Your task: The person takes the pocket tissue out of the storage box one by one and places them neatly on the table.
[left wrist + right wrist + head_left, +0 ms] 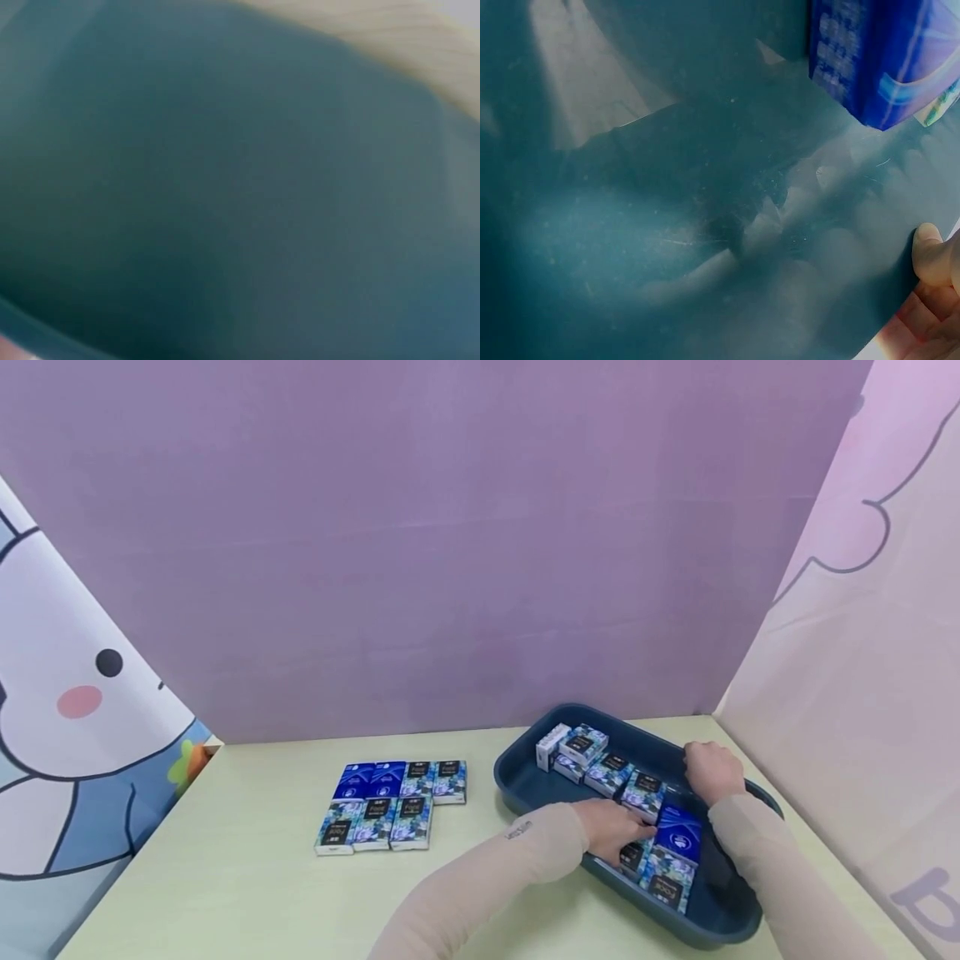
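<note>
In the head view, a dark blue tray [540, 789] holds several small tissue packs, some floral with a black label, one plain blue [678, 833]. My left hand [611, 831] reaches over the near rim, its fingers over a floral pack [633, 857] and close by the blue one; I cannot tell whether they grip it. On the far right rim, my right hand [715, 771] holds the tray. In the right wrist view, the thumb [930, 259] lies on the inner side of the tray wall [840, 300], the fingers outside it. Only blurred tray wall [240, 180] fills most of the left wrist view.
Left of the tray on the pale table [225, 877], several tissue packs lie in two adjoining rows, with blue packs [354, 781] at the back left and floral packs [411, 821] in front. A purple panel [450, 568] stands behind; printed cloth walls flank the table.
</note>
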`<state>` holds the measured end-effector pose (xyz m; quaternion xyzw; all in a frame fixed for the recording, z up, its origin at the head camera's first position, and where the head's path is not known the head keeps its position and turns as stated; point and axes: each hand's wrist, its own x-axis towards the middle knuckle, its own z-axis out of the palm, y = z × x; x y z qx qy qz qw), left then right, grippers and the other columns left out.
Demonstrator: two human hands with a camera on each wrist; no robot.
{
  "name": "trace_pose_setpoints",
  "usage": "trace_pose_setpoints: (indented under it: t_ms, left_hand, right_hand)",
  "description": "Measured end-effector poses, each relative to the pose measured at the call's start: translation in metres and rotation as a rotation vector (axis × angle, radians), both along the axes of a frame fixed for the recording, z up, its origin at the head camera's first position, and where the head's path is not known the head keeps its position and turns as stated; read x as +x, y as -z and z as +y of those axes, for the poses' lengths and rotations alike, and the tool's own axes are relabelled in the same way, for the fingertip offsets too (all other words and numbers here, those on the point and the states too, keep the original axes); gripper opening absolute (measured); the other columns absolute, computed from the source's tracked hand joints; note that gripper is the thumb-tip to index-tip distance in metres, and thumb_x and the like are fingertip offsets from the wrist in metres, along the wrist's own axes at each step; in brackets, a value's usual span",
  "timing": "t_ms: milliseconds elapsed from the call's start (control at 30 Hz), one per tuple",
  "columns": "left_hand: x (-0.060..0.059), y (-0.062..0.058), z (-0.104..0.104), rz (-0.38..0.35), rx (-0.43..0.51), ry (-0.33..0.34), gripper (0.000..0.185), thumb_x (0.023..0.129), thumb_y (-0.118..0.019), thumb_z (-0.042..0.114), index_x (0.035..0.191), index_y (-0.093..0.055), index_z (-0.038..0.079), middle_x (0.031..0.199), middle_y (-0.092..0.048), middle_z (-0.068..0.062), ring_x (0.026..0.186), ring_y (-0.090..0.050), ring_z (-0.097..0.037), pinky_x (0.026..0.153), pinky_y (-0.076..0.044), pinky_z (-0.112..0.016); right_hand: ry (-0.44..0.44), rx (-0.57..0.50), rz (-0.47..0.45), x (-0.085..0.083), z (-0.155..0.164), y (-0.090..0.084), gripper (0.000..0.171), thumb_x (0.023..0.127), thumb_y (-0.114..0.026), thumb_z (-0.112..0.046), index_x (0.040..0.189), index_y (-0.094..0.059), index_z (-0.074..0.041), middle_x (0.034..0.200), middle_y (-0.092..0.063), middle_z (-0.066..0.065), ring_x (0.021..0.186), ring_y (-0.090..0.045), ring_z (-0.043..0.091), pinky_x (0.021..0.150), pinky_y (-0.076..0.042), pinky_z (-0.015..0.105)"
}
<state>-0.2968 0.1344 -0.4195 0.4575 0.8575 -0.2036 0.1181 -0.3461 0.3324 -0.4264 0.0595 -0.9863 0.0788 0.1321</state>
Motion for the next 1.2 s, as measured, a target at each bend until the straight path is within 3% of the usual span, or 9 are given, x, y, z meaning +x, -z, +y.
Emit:
trace_pose_setpoints:
  t_ms: [200,400,533,733,1200]
  left_hand:
    - [-0.001,-0.002,0.000,0.007,0.041,0.002,0.072,0.078,-0.064,0.050,0.141,-0.032,0.034,0.142,-0.036,0.018,0.123,-0.043,0.000,0.103,-0.035,-0.017]
    - [-0.002,-0.001,-0.004,0.106,0.060,0.035,0.080,0.074,-0.065,0.057,0.142,-0.031,0.031,0.138,-0.041,0.016,0.121,-0.044,0.000,0.101,-0.038,-0.017]
    - [-0.002,-0.010,-0.011,0.179,0.091,0.061,0.086,0.075,-0.061,0.060,0.145,-0.025,0.026,0.142,-0.035,0.013,0.127,-0.038,-0.003,0.102,-0.037,-0.018]
    - [0.001,-0.027,-0.028,0.191,0.163,0.026,0.088,0.077,-0.059,0.060,0.147,-0.017,0.025,0.148,-0.026,0.010,0.135,-0.028,-0.006,0.108,-0.030,-0.021]
    - [0.016,-0.051,-0.083,0.340,0.310,0.043,0.083,0.080,-0.059,0.055,0.145,-0.027,0.014,0.145,-0.037,0.000,0.132,-0.036,-0.014,0.107,-0.032,-0.024]
  right_hand:
    - [-0.004,0.000,0.000,0.001,0.000,-0.001,0.005,0.077,-0.062,0.003,0.080,-0.063,0.007,0.073,-0.063,0.024,0.059,-0.058,0.037,0.047,-0.047,0.048]
    - [-0.011,0.007,0.018,0.002,0.000,0.003,0.005,0.077,-0.062,0.002,0.079,-0.062,0.006,0.071,-0.062,0.024,0.058,-0.058,0.037,0.046,-0.047,0.048]
    - [-0.010,0.004,0.020,0.002,0.001,0.003,0.005,0.077,-0.062,0.001,0.078,-0.062,0.006,0.071,-0.062,0.024,0.057,-0.058,0.037,0.046,-0.047,0.048]
    - [-0.022,0.002,0.018,0.001,0.002,0.001,0.005,0.076,-0.063,0.002,0.078,-0.062,0.006,0.071,-0.062,0.024,0.058,-0.058,0.038,0.045,-0.046,0.049]
    - [-0.030,-0.003,0.018,0.001,0.002,0.001,0.004,0.075,-0.063,0.002,0.078,-0.062,0.006,0.071,-0.062,0.024,0.056,-0.057,0.039,0.043,-0.045,0.048]
